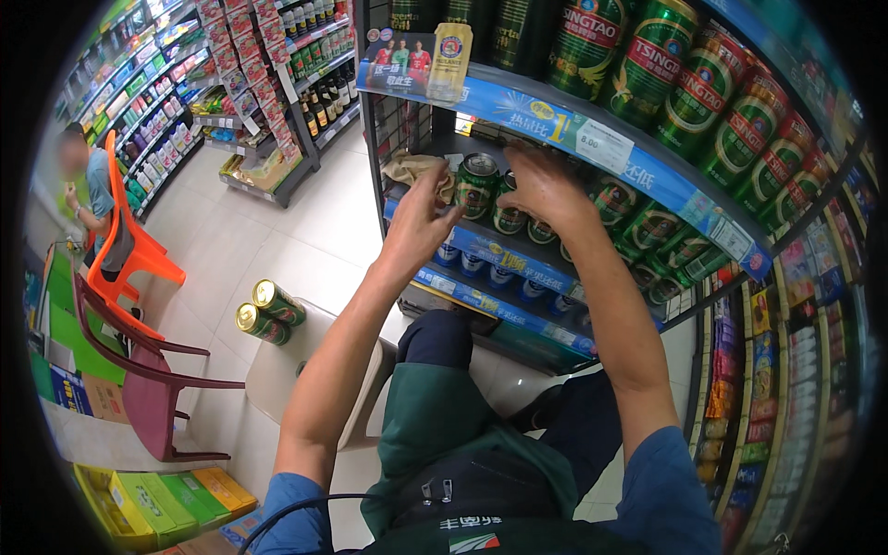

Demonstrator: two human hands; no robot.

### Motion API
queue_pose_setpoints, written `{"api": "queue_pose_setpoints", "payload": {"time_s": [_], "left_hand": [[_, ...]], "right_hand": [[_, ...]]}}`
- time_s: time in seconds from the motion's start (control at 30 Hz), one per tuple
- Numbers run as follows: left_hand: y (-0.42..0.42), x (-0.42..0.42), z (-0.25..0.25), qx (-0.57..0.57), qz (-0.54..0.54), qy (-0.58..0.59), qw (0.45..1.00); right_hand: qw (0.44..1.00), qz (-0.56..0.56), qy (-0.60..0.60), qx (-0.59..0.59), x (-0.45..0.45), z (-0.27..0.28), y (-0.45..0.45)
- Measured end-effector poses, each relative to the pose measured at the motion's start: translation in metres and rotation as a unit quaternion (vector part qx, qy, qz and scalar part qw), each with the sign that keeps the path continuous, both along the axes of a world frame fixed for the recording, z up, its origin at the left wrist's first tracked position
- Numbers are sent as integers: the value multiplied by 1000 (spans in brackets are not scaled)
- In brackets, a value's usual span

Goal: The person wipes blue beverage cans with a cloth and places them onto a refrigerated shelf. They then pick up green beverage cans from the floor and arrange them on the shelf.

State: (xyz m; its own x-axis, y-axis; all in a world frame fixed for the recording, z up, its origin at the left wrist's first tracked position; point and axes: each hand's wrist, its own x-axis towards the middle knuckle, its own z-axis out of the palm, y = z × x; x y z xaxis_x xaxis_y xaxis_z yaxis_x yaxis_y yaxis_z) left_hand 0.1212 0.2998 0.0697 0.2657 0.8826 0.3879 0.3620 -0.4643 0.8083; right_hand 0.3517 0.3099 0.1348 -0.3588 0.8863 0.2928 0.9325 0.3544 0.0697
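Green Tsingtao beer cans stand in a row on the middle shelf of a store rack. My left hand (424, 208) is at the row's left end, fingers apart, beside a green can (476, 191) and in front of a beige cloth (414, 170). At the second can (510, 214) is my right hand (538, 184), its fingers curved; whether it grips that can is hidden. More cans (614, 201) continue to the right. Two green cans with gold tops (277, 303) stand on a beige plastic stool (312, 361) at my left.
Tall Tsingtao cans (642, 62) fill the shelf above, behind a blue price strip (534, 118). Blue cans (499, 274) stand below. A maroon chair (149, 409) is at the left; behind it a person (97, 187) sits on an orange chair (132, 257). Cartons (163, 503) lie at lower left.
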Motion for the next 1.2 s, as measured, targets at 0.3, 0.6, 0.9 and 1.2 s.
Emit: {"api": "queue_pose_setpoints", "payload": {"time_s": [0.3,0.6,0.9,1.2], "left_hand": [[56,32,7,-2,-1,123,992],[51,22,6,3,-37,58,998],[-2,8,13,115,29,-31,992],[-135,-66,-5,69,159,-5,985]], "right_hand": [[993,-60,-14,-105,3,-4,1],[992,-27,76,-94,3,-6,-9],[983,79,165,-10,-7,13,-50],[980,141,133,-45,-85,-10,-125]]}}
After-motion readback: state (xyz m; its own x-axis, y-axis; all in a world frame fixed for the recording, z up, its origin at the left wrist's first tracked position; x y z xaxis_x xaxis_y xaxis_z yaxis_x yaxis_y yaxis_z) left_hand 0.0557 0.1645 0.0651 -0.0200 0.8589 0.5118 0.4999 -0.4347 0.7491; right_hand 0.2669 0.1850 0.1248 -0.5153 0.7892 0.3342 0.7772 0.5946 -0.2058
